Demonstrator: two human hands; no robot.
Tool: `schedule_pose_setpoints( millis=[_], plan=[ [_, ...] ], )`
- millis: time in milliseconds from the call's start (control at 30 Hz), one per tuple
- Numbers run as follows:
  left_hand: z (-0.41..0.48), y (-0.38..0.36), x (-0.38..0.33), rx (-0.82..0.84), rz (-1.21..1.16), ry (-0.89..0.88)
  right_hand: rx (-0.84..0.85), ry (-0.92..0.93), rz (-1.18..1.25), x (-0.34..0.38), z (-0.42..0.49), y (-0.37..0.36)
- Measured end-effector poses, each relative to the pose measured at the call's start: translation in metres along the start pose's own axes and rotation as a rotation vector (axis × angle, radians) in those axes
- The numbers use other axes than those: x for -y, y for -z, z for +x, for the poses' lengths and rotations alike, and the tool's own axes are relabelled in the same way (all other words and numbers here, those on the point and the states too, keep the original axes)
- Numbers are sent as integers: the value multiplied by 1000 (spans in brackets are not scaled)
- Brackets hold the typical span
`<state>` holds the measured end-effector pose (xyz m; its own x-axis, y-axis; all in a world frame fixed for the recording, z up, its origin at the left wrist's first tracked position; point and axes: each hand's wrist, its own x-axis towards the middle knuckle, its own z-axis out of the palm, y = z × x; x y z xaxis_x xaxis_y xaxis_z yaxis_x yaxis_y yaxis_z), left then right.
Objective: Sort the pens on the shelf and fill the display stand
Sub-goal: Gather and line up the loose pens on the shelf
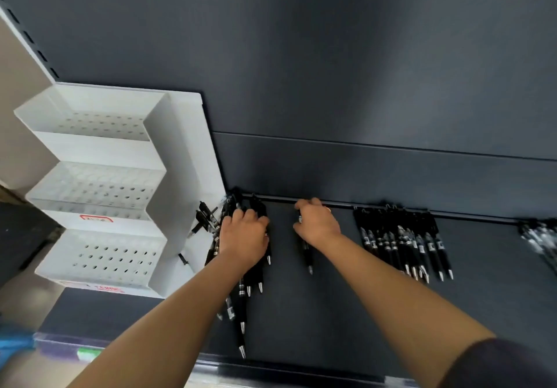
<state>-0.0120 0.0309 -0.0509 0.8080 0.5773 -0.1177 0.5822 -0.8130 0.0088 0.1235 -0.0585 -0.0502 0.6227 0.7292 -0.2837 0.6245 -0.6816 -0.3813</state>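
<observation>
On the dark shelf, a heap of black pens beside the white display stand is covered by the left hand, fingers bent; whether any is gripped cannot be told. A single pen is clamped by the curled fingers of the right hand, between the heap and a row of pens

This looks like a shop's stationery aisle: a dark metal shelf with a matching back panel and a slotted upright, a white tiered display stand bearing red-printed labels, and many identical black pens laid out in batches.
</observation>
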Motion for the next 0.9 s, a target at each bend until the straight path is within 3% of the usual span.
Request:
schedule_pose_setpoints(
  millis=[167,433,733,900],
  plan=[
    [7,-7,-15,28,83,56,80,-33,-171,-7,-16,-2],
    [5,-13,-50,32,97,-85,-8,-46,-212,-34,-27,5],
    [8,-4,-76,255,-193,87,12,-98,-159,-43,-36,1],
    [10,-6,-79,267,-433,85,-13,-143,-12,-53,-45,8]
  ],
)
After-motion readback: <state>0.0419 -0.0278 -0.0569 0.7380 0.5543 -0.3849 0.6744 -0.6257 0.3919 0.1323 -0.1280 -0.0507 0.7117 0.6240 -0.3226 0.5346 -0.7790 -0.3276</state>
